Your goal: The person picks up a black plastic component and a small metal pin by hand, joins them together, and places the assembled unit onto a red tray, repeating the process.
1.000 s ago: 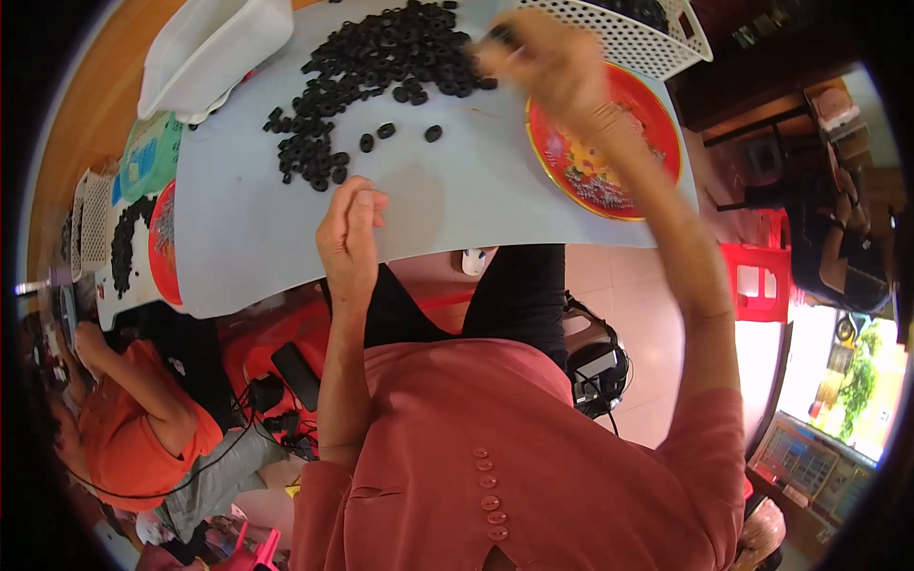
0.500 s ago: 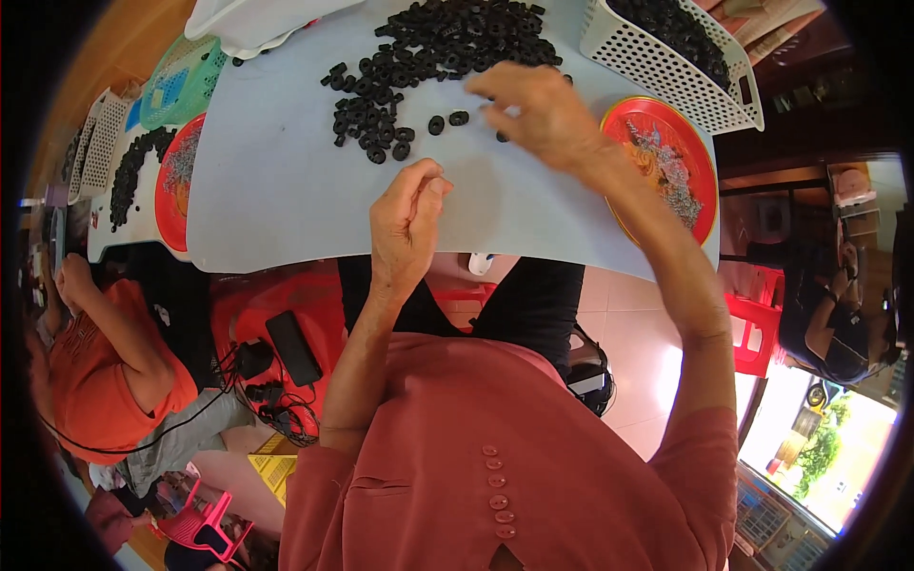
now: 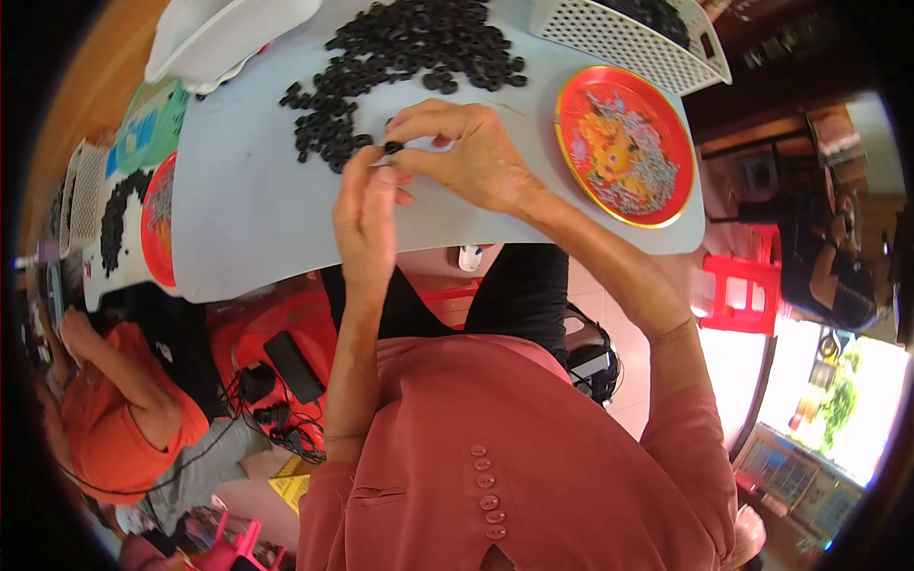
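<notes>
The right hand [image 3: 471, 157] pinches a small black ring [image 3: 393, 147] against the left hand's [image 3: 367, 224] fingertips, above the pale tabletop [image 3: 248, 190]. Heaped black rings [image 3: 419, 43] lie beyond; rightward, a red tray [image 3: 573, 119] holds small grey pieces [image 3: 655, 167].

- Dusty red top [image 3: 571, 457] with short sleeves [image 3: 693, 462]
- Column of round, shiny buttons [image 3: 489, 502] (nearly matching the cloth)
- Short slit [image 3: 377, 493], pocket-like, on the front
- Plain black trousers [image 3: 524, 290]
</notes>
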The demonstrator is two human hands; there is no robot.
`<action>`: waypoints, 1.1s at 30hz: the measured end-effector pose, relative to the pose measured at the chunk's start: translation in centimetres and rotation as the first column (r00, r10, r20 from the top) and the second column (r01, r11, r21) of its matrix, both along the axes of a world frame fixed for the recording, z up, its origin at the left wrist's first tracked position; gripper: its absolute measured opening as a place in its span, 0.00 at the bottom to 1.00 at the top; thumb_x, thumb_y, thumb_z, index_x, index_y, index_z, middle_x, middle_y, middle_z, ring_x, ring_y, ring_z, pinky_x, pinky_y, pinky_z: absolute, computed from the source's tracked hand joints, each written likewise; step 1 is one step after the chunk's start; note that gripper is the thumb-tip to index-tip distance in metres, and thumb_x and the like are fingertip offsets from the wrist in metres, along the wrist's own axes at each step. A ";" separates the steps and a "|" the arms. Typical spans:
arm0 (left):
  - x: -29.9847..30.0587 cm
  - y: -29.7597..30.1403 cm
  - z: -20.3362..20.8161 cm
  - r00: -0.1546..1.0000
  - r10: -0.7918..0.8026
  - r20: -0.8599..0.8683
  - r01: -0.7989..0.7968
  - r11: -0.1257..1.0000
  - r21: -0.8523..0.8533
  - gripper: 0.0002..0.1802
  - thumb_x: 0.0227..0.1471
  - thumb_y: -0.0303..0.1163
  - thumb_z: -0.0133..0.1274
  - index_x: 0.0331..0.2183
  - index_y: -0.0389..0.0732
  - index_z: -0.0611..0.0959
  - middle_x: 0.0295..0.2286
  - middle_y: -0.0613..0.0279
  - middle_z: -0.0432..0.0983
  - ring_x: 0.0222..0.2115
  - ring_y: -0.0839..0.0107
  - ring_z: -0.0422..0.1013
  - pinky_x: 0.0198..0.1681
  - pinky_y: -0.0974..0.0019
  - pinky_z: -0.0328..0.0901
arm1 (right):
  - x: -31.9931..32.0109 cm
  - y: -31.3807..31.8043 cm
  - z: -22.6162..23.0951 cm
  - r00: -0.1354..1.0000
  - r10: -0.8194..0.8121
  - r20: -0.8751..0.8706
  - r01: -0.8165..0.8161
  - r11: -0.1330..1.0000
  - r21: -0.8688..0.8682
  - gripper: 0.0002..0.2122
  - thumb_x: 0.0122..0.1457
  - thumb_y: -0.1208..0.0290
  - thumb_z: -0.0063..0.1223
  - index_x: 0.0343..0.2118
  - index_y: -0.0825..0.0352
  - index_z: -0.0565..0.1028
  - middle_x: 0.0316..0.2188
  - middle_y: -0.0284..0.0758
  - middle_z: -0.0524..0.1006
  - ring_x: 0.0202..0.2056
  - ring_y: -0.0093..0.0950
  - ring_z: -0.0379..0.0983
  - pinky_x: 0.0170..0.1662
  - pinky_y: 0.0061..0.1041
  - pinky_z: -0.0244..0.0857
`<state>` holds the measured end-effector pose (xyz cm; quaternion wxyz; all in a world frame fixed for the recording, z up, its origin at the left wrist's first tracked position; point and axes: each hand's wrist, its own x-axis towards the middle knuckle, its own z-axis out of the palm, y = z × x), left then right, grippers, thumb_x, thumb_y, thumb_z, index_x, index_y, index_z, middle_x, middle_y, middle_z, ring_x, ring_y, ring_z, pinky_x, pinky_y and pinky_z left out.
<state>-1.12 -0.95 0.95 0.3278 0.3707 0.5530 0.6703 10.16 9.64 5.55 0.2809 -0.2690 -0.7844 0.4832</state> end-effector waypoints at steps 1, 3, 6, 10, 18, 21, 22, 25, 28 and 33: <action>0.3 0.4 0.6 0.968 -0.055 0.245 0.044 0.998 0.050 0.20 0.60 0.35 0.44 0.46 0.28 0.71 0.34 0.57 0.74 0.33 0.73 0.70 0.35 0.69 0.66 | 0.1 -0.5 -0.2 1.000 -0.023 -0.004 0.023 1.000 0.003 0.10 0.48 0.76 0.59 0.35 0.64 0.81 0.38 0.31 0.78 0.37 0.21 0.72 0.38 0.20 0.65; -0.5 0.7 0.6 0.832 -0.288 0.475 0.243 0.958 0.155 0.20 0.61 0.36 0.42 0.46 0.28 0.71 0.35 0.57 0.73 0.34 0.72 0.70 0.37 0.68 0.66 | 0.2 -1.4 -0.9 0.981 -0.090 -0.174 0.064 0.987 -0.149 0.09 0.48 0.75 0.60 0.35 0.63 0.81 0.39 0.31 0.78 0.36 0.20 0.71 0.38 0.23 0.65; 0.7 1.7 1.3 0.801 -0.328 0.500 0.282 0.945 0.169 0.18 0.61 0.35 0.41 0.45 0.30 0.73 0.35 0.58 0.73 0.35 0.72 0.70 0.38 0.67 0.66 | 1.7 -1.8 -1.5 0.974 -0.126 -0.190 0.158 0.975 0.158 0.10 0.48 0.75 0.58 0.36 0.64 0.80 0.39 0.35 0.77 0.35 0.28 0.71 0.38 0.26 0.66; 2.6 2.6 0.8 0.755 -0.339 0.561 0.312 0.939 0.148 0.16 0.60 0.36 0.45 0.41 0.32 0.76 0.34 0.61 0.73 0.33 0.74 0.69 0.37 0.69 0.66 | 4.7 -1.7 -0.6 0.983 -0.151 -0.104 0.183 0.852 0.490 0.13 0.47 0.76 0.58 0.38 0.67 0.78 0.38 0.39 0.76 0.35 0.36 0.71 0.39 0.30 0.67; 5.1 3.3 0.5 0.726 -0.330 0.603 0.321 0.939 0.128 0.13 0.58 0.38 0.49 0.32 0.37 0.77 0.23 0.63 0.73 0.25 0.70 0.69 0.28 0.70 0.64 | 13.3 3.0 2.1 0.934 -0.294 0.202 0.195 0.895 0.402 0.08 0.51 0.74 0.56 0.33 0.70 0.77 0.24 0.42 0.78 0.25 0.31 0.76 0.32 0.26 0.70; 5.6 3.1 0.7 0.765 -0.305 0.567 0.307 0.947 0.096 0.14 0.58 0.39 0.49 0.33 0.36 0.77 0.22 0.63 0.72 0.25 0.70 0.69 0.28 0.69 0.64 | 14.8 4.2 0.8 0.871 -0.289 0.398 0.057 0.863 0.502 0.06 0.51 0.74 0.55 0.30 0.70 0.77 0.23 0.43 0.77 0.25 0.35 0.76 0.32 0.29 0.70; 5.9 3.0 0.8 0.784 -0.281 0.553 0.292 0.954 0.072 0.14 0.58 0.39 0.49 0.33 0.36 0.77 0.21 0.63 0.71 0.25 0.70 0.69 0.28 0.69 0.63 | 14.9 4.3 0.5 0.873 -0.285 0.396 0.056 0.864 0.500 0.06 0.51 0.74 0.55 0.30 0.70 0.77 0.23 0.43 0.77 0.25 0.35 0.76 0.32 0.29 0.70; 6.1 3.0 0.1 0.755 -0.320 0.571 0.322 0.941 0.102 0.14 0.58 0.38 0.49 0.34 0.35 0.77 0.20 0.63 0.70 0.25 0.69 0.69 0.29 0.68 0.63 | 14.8 4.3 0.0 0.773 -0.331 0.541 -0.119 0.763 0.636 0.06 0.50 0.75 0.53 0.29 0.70 0.76 0.23 0.43 0.77 0.26 0.37 0.76 0.33 0.31 0.70; 6.0 2.8 0.0 0.773 -0.312 0.552 0.316 0.944 0.091 0.14 0.59 0.38 0.49 0.35 0.35 0.77 0.20 0.63 0.69 0.25 0.68 0.69 0.29 0.68 0.63 | 15.1 4.2 0.3 0.829 -0.260 0.495 -0.011 0.878 0.479 0.06 0.49 0.76 0.53 0.30 0.70 0.76 0.24 0.42 0.77 0.27 0.37 0.76 0.34 0.32 0.70; 6.4 2.6 0.1 0.772 -0.311 0.554 0.317 0.944 0.088 0.15 0.59 0.38 0.48 0.36 0.34 0.77 0.20 0.63 0.69 0.26 0.68 0.69 0.30 0.68 0.63 | 15.5 4.3 0.4 0.819 -0.209 0.535 -0.068 0.889 0.452 0.05 0.49 0.76 0.53 0.30 0.68 0.76 0.25 0.41 0.77 0.29 0.39 0.75 0.34 0.33 0.69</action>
